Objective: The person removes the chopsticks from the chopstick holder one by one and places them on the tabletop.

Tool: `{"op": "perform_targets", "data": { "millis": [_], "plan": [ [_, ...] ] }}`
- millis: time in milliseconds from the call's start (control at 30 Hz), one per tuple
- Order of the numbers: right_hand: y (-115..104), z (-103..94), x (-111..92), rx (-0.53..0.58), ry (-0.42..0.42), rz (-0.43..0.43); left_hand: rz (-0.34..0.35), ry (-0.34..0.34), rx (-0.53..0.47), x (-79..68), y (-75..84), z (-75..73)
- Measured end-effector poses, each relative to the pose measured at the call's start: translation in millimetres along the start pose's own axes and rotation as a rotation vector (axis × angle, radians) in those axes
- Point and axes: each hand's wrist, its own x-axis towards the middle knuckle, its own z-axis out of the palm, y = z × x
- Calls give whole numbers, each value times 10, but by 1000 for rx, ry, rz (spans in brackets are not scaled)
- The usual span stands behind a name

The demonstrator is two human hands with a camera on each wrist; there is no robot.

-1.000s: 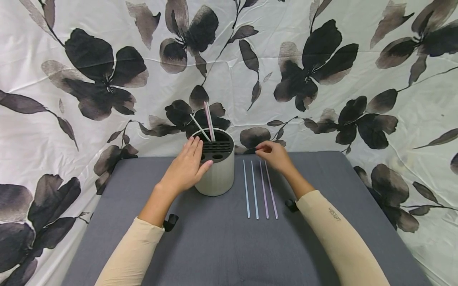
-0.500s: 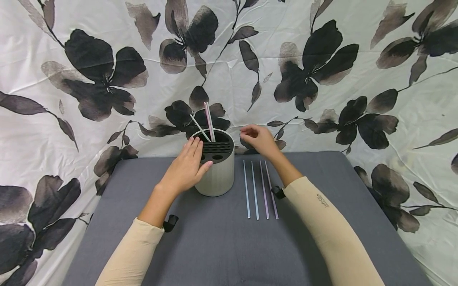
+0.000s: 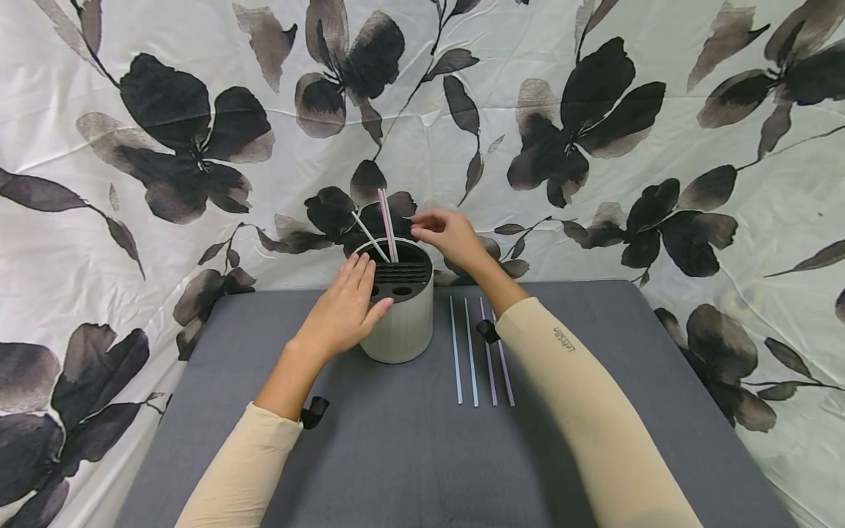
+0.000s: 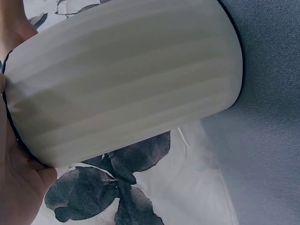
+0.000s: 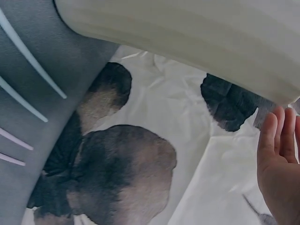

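Note:
A cream, ribbed cylindrical holder [image 3: 399, 330] with a black slotted top stands upright on the table. Out of its back opening lean a white straw [image 3: 368, 235] and, beside it, pinkish straws [image 3: 387, 224]. My left hand [image 3: 339, 308] rests with straight fingers on the holder's near-left rim, its thumb reaching across the front. Just right of the straws, above the holder's back rim, is my right hand [image 3: 449, 235], fingers loosely bent and nothing visible in them. In the right wrist view, the right hand [image 5: 279, 159] is beside the holder's top end.
Two blue straws [image 3: 455, 352] and two purple straws [image 3: 490, 367] lie roughly parallel on the grey table [image 3: 396, 455], right of the holder. My right forearm passes over the purple pair. A floral cloth [image 3: 462, 110] hangs behind the table.
My right hand has moved left and up, from above the far ends of the loose straws to beside the straws in the holder. My left hand stays put.

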Motion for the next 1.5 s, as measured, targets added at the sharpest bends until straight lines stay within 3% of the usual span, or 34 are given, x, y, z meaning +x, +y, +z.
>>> {"op": "perform_targets", "data": {
  "millis": [367, 900, 1300, 1500],
  "plan": [
    [-177, 168, 183, -93, -62, 11, 0, -15, 6, -4, -7, 8],
    [-302, 265, 276, -168, -36, 30, 3, -16, 9, 3, 5, -20],
    [-311, 221, 243, -73, -13, 64, 3, -15, 9, 17, 15, -9],
    [-393, 149, 191, -9, -2, 42, -5, -22, -1, 16, 11, -14]
  ]
}}
